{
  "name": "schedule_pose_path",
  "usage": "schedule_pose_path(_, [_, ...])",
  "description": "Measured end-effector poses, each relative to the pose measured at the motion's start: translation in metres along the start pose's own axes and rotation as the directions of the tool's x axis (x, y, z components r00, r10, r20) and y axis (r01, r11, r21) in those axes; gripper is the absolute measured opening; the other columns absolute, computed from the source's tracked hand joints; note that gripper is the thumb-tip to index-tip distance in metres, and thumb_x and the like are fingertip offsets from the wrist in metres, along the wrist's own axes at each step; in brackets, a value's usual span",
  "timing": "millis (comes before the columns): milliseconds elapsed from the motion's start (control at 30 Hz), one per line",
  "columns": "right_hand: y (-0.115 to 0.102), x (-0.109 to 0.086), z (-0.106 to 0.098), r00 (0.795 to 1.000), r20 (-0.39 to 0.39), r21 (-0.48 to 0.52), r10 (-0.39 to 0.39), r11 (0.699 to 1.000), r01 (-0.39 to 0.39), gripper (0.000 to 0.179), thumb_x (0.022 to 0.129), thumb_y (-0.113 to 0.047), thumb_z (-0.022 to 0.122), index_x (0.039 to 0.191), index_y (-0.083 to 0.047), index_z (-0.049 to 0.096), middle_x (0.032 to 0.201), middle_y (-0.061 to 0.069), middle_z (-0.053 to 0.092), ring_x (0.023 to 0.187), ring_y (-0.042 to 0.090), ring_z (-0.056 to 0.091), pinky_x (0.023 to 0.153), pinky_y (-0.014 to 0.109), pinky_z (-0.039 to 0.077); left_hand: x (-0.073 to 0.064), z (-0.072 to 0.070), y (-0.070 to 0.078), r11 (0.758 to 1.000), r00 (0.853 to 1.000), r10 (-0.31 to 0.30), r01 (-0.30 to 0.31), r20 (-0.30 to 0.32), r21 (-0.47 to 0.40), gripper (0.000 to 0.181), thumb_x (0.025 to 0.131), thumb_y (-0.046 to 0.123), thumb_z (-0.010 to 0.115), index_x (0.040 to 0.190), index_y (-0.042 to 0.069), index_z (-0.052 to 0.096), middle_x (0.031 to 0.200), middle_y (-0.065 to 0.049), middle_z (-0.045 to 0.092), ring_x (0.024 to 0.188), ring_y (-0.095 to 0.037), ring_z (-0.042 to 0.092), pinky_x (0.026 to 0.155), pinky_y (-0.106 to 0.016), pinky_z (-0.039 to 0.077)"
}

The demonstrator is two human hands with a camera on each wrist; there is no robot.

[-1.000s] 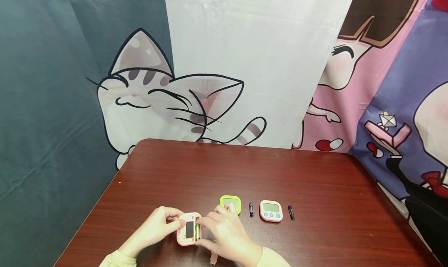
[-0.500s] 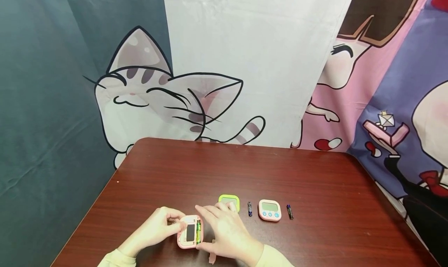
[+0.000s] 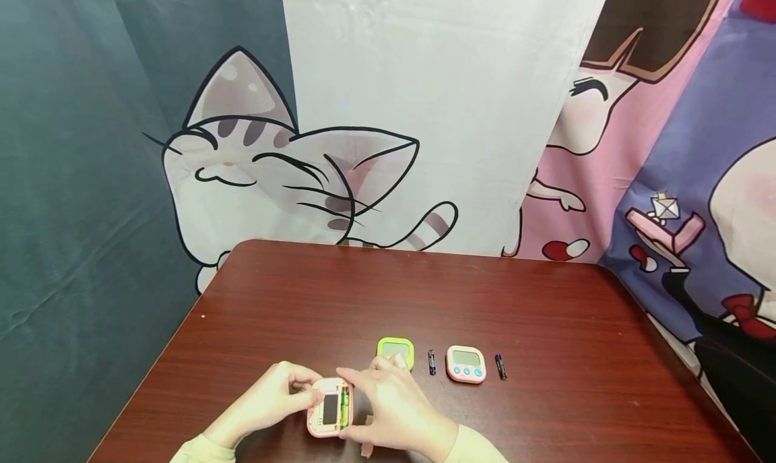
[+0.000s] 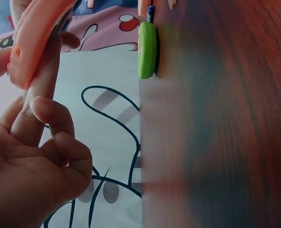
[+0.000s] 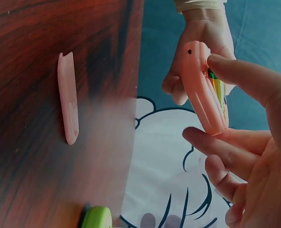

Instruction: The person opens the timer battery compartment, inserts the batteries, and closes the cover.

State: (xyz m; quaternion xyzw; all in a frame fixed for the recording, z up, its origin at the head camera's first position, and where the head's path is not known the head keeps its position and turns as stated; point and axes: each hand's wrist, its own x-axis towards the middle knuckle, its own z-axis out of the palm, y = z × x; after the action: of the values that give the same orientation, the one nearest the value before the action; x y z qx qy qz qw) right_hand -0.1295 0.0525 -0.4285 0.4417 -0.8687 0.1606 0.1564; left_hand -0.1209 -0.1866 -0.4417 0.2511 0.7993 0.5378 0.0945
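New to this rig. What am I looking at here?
There's no machine: a person works bare-handed. The wide picture comes from a head camera looking forward and down; the two close-ups come from wrist cameras, so the table appears sideways. The left hand and right hand hold a pink device, its slot open with something green inside, probably a battery. On the table lie a green-rimmed device, a pink-rimmed device with blue buttons, a dark cylinder between them, a second cylinder beyond, and a loose pink strip.
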Motion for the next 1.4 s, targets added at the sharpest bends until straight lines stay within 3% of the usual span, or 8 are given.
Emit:
schedule_pose_path(633, [0.0005, 0.0014, -0.0021, 0.997, -0.050, -0.025, -0.056, 0.998, 0.055, 0.067, 0.055, -0.053, 0.084, 0.112, -0.022, 0.067, 0.082, -0.017, 0.066, 0.075, 0.004, 0.042, 0.071, 0.021, 0.025, 0.0009, 0.0008, 0.0037, 0.999, 0.999, 0.048, -0.048, 0.022, -0.001, 0.014, 0.087, 0.007, 0.063, 0.094, -0.001, 0.070, 0.076, 0.004, 0.069, 0.067, 0.004, 0.057, 0.056, -0.022, 0.048])
schedule_pose_path(1000, [-0.0001, 0.0025, -0.0034, 0.999, -0.004, 0.019, -0.040, 0.999, 0.040, 0.061, 0.057, -0.054, 0.083, 0.109, -0.029, 0.064, 0.073, -0.019, 0.059, 0.073, 0.001, 0.039, 0.070, 0.021, 0.024, -0.0008, 0.0015, 0.0020, 0.999, 0.999, 0.037, -0.036, 0.036, -0.029, 0.016, 0.087, 0.007, 0.062, 0.097, -0.003, 0.070, 0.080, 0.001, 0.071, 0.069, 0.002, 0.060, 0.059, -0.022, 0.050])
schedule_pose_path(1400, [-0.0023, 0.0039, -0.0074, 0.998, 0.060, 0.082, 0.008, 0.997, -0.013, 0.055, 0.059, -0.052, 0.081, 0.107, -0.032, 0.064, 0.079, -0.021, 0.061, 0.073, -0.001, 0.038, 0.070, 0.020, 0.025, -0.0011, 0.0024, 0.0049, 0.997, 0.998, 0.060, -0.058, 0.031, -0.050, 0.016, 0.086, 0.006, 0.063, 0.096, -0.004, 0.069, 0.080, 0.002, 0.070, 0.070, 0.002, 0.060, 0.058, -0.023, 0.050])
